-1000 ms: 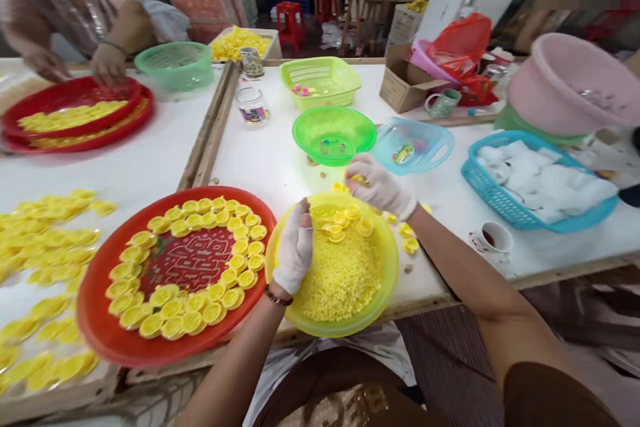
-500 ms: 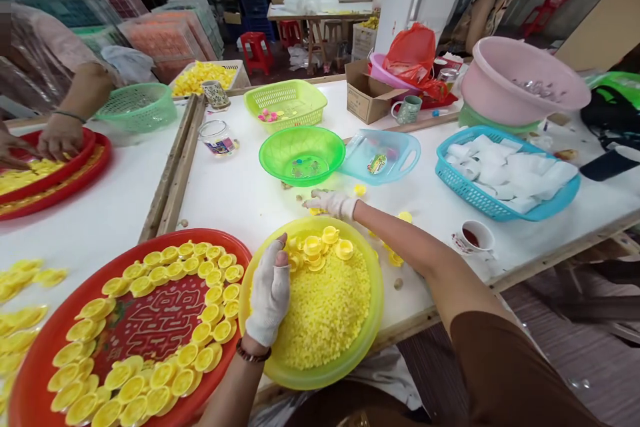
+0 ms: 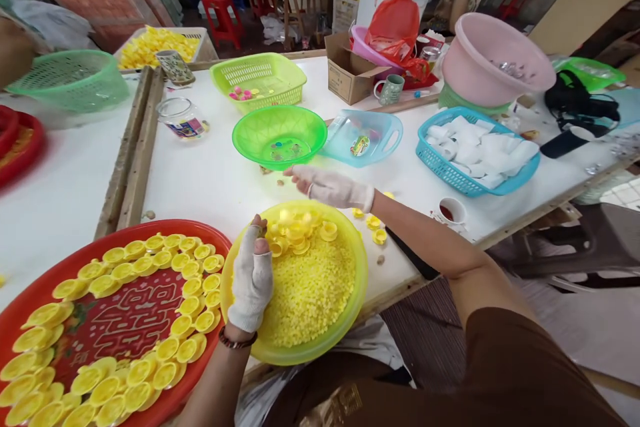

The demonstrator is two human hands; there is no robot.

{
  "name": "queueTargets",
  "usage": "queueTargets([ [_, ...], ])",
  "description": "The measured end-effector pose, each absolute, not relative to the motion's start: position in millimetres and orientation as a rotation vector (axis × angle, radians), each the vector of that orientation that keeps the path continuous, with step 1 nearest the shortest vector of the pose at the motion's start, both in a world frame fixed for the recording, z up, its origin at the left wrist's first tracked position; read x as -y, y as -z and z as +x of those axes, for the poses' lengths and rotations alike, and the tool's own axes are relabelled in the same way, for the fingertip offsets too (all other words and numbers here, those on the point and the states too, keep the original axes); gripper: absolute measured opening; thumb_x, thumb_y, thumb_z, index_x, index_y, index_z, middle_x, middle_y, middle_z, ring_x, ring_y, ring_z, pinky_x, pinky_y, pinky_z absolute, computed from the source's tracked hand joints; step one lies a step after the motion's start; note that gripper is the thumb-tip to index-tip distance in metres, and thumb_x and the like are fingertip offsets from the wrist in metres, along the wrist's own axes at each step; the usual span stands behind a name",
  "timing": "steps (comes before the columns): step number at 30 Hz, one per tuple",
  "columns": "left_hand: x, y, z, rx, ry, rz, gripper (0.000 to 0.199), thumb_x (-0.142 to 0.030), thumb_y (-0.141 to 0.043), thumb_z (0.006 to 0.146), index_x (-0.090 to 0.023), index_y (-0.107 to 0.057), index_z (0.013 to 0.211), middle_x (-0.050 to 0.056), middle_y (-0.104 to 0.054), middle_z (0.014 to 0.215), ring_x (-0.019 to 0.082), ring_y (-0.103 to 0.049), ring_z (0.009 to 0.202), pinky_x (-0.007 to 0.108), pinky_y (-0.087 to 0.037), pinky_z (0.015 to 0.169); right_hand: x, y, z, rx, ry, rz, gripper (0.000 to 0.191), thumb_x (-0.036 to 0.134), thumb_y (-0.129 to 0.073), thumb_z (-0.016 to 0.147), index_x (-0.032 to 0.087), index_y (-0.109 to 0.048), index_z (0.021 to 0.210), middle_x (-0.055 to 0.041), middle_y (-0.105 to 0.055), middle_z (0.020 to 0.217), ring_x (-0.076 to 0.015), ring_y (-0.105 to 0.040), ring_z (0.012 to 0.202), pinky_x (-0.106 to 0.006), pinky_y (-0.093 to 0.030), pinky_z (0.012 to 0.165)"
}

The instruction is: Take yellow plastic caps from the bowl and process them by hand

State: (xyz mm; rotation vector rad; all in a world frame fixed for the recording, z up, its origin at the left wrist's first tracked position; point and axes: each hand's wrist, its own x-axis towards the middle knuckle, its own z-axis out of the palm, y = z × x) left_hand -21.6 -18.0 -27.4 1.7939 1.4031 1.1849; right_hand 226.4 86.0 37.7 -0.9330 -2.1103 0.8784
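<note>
My left hand (image 3: 251, 280), in a white fingerless glove, stands over the left side of a yellow bowl (image 3: 357, 287). Its fingers point away from me with nothing visible in them. Yellow granules (image 3: 315, 293) fill the bowl, and small yellow cup-shaped pieces (image 3: 295, 230) lie heaped at its far side, some blurred. Over the bowl's far rim is my right hand (image 3: 335, 188), gloved alike, its fingers stretched to the left and apparently holding nothing. Left of the bowl, a red tray (image 3: 200, 230) carries rings of the yellow cup-shaped pieces.
Beyond my right hand stand a green bowl (image 3: 280, 137) and a light-blue scoop-like tray (image 3: 363, 140). To the right are a blue basket (image 3: 450, 173) of white pieces and a cup with dark liquid (image 3: 450, 212). A wooden strip (image 3: 130, 153) divides the table at left.
My right hand has drawn back from the tabletop to above the bowl's far rim. Yellow pieces on the heap have shifted and blurred. The view has turned right; my left hand stays at the bowl.
</note>
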Motion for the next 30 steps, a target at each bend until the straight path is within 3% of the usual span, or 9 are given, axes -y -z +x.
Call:
queueTargets([
  [5,19.0,18.9,-21.0,-1.447,-1.088,1.875,0.062,-0.053,-0.028,0.105,-0.012,-0.052,0.146,0.016,-0.054,0.147,0.029,-0.048,0.14,0.047,-0.035,0.121,-28.4,2.3,282.9,2.272,-0.444,-1.656,0.056,0.036,-0.051,0.096,0.011,-0.045,0.146,-0.0222,-0.052,0.143,-0.0326,-0.049,0.132,-0.053,-0.039,0.11],
  [8,18.4,19.1,-21.8,-1.45,-1.094,1.887,0.06,-0.052,-0.03,0.105,-0.012,-0.055,0.142,0.016,-0.058,0.143,0.029,-0.051,0.137,0.047,-0.039,0.119,15.9,45.9,289.3,2.39,-0.284,-2.102,0.067,0.033,-0.058,0.092,0.021,-0.039,0.155,-0.0214,-0.031,0.163,-0.0434,-0.03,0.148,-0.066,-0.028,0.113],
  [10,20.4,19.8,-22.3,-1.472,-1.103,1.89,0.059,-0.052,-0.032,0.105,-0.011,-0.056,0.14,0.016,-0.059,0.141,0.029,-0.053,0.136,0.046,-0.04,0.119,33.3,66.9,280.2,2.424,-0.261,-2.2,0.06,0.028,-0.056,0.092,0.024,-0.045,0.151,-0.0163,-0.025,0.167,-0.0397,-0.027,0.15,-0.06,-0.028,0.116],
  [12,25.6,18.7,-22.6,-1.501,-1.112,1.886,0.057,-0.052,-0.035,0.104,-0.012,-0.057,0.138,0.015,-0.06,0.141,0.028,-0.054,0.135,0.045,-0.04,0.119,36.6,76.4,268.2,2.395,-0.235,-2.213,0.048,0.023,-0.048,0.095,0.022,-0.054,0.143,-0.0169,-0.033,0.163,-0.0353,-0.037,0.145,-0.051,-0.036,0.112],
  [16,34.1,12.3,-21.6,-1.532,-1.134,1.92,0.049,-0.046,-0.037,0.105,-0.014,-0.058,0.136,0.014,-0.062,0.139,0.025,-0.057,0.132,0.041,-0.044,0.117,12.0,73.4,253.0,2.346,-0.212,-2.134,0.035,0.02,-0.046,0.095,0.019,-0.064,0.126,-0.0221,-0.061,0.132,-0.0329,-0.062,0.11,-0.042,-0.05,0.087],
  [20,33.1,6.1,-21.6,-1.508,-1.127,1.943,0.046,-0.043,-0.034,0.106,-0.013,-0.06,0.132,0.015,-0.065,0.133,0.024,-0.06,0.127,0.04,-0.048,0.113,-15.7,66.2,251.0,2.359,-0.248,-1.977,0.02,0.015,-0.056,0.088,0.021,-0.069,0.102,-0.0164,-0.067,0.104,-0.0259,-0.063,0.087,-0.032,-0.046,0.07],
  [22,33.8,5.6,-21.8,-1.491,-1.128,1.931,0.047,-0.043,-0.034,0.106,-0.013,-0.06,0.131,0.015,-0.064,0.133,0.024,-0.06,0.128,0.041,-0.047,0.114,-21.8,60.7,256.6,2.338,-0.274,-1.929,0.017,0.015,-0.062,0.084,0.022,-0.068,0.098,-0.0128,-0.066,0.099,-0.0232,-0.061,0.084,-0.03,-0.045,0.069],
  [25,33.3,10.5,-22.2,-1.48,-1.132,1.886,0.048,-0.046,-0.036,0.105,-0.015,-0.059,0.133,0.013,-0.063,0.136,0.024,-0.057,0.131,0.042,-0.042,0.118,-27.3,44.9,273.3,2.216,-0.269,-1.942,0.025,0.022,-0.064,0.083,0.018,-0.065,0.108,-0.0127,-0.064,0.103,-0.0232,-0.061,0.086,-0.031,-0.047,0.073],
  [30,23.8,20.1,-21.8,-1.421,-1.128,1.814,0.055,-0.051,-0.031,0.105,-0.015,-0.057,0.137,0.014,-0.059,0.141,0.026,-0.052,0.136,0.046,-0.036,0.121,-23.8,-3.3,276.4,2.032,-0.198,-1.87,0.032,0.032,-0.056,0.091,0.016,-0.058,0.118,-0.0121,-0.062,0.11,-0.0237,-0.059,0.101,-0.035,-0.049,0.09],
])
